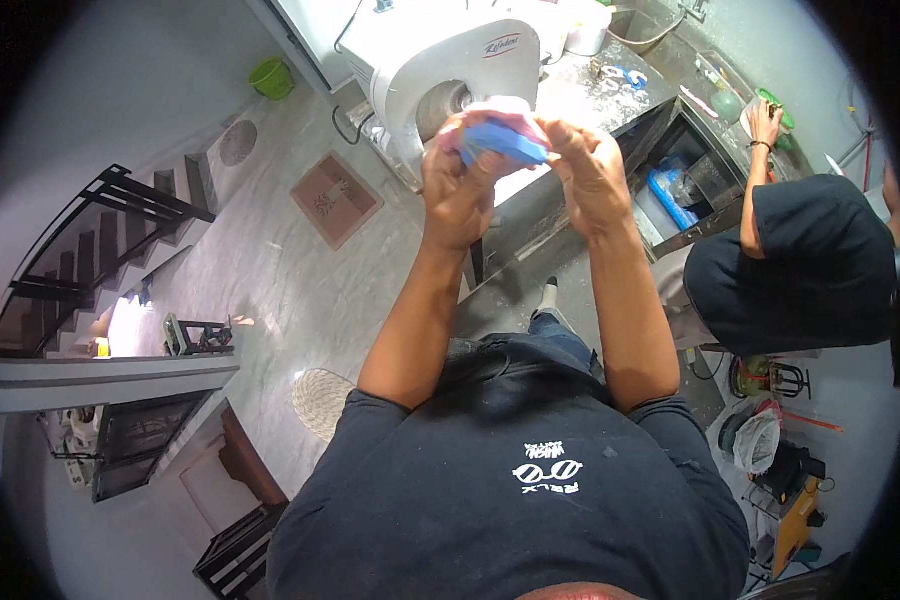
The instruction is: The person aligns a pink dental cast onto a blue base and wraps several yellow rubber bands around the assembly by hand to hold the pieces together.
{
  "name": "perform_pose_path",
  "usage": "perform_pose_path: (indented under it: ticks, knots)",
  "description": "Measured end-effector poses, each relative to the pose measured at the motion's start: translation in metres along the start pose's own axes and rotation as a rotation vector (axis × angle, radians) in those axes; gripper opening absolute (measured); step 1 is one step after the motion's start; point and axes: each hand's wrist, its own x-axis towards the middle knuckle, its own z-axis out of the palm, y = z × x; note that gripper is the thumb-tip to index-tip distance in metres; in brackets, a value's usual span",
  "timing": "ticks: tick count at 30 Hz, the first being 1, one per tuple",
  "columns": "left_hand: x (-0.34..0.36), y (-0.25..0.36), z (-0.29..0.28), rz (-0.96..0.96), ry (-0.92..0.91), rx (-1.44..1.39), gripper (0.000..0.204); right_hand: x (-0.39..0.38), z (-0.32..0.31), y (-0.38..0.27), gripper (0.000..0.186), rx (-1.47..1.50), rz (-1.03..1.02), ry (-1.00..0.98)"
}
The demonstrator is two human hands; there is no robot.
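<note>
Raised in front of me is a blue and pink piece (505, 143), flat-sided and about palm-sized; its exact kind is blurred. My left hand (458, 190) grips its left side, fingers curled around it. At the right end, my right hand (588, 165) pinches the edge, its fingers bent. Just beyond both hands stands a white bench grinding machine (400, 90) with a round opening and a dark, shiny disc inside. The piece overlaps the opening in view; whether it touches the machine I cannot tell.
A co-worker's hand (765, 125) reaches over a sink (660, 45) at the right, near a green item. Below the counter (570, 85) an open cabinet holds a blue-rimmed tub (670, 195). A brown mat (336, 200), lime bin (271, 79) and staircase lie left.
</note>
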Motion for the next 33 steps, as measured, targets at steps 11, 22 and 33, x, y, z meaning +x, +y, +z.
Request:
perform_pose_path:
  ticks: [11, 22, 33]
  knots:
    - [-0.004, -0.007, -0.012, -0.187, 0.087, 0.254, 0.043, -0.017, 0.009, -0.013, 0.045, -0.156, -0.027, 0.069]
    - [-0.005, -0.006, -0.007, -0.085, -0.098, 0.474, 0.045, -0.013, 0.008, -0.020, 0.040, -0.197, -0.056, 0.280]
    - [-0.019, 0.014, -0.014, -0.103, -0.335, 0.700, 0.051, 0.005, -0.032, -0.049, 0.028, -0.341, 0.490, -0.094]
